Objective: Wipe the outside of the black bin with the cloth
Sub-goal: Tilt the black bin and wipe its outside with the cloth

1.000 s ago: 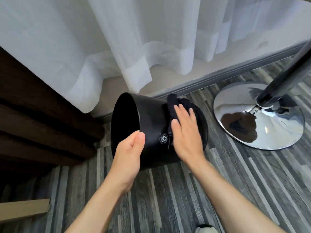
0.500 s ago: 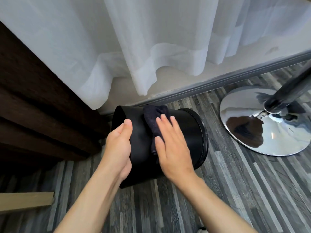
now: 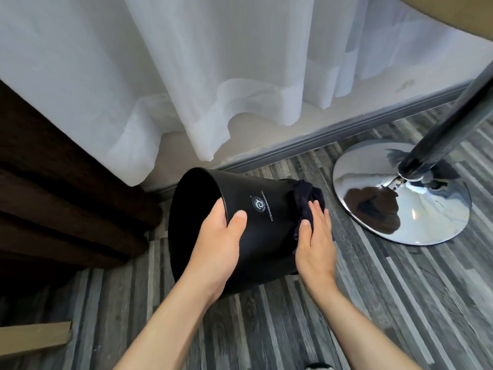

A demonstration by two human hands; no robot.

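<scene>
The black bin (image 3: 266, 231) lies tipped on its side above the floor, its open mouth facing left and a small round logo on its wall facing up. My left hand (image 3: 218, 244) grips the rim, thumb on the outside wall and fingers inside. My right hand (image 3: 316, 236) presses a dark cloth (image 3: 304, 201) flat against the bin's wall near its base end. Most of the cloth is bunched beyond my fingertips; the bin's bottom is hidden behind it.
A chrome round base (image 3: 400, 193) with a slanted pole (image 3: 453, 108) stands close on the right. A white sheer curtain (image 3: 213, 76) hangs behind the bin above a grey skirting (image 3: 346, 132). Dark wooden furniture (image 3: 53, 196) fills the left. The floor is grey striped planks (image 3: 373, 303).
The bin has turned so its logo faces up again. My right hand and the cloth slid from the middle of the wall toward the base end. My left hand regripped the rim.
</scene>
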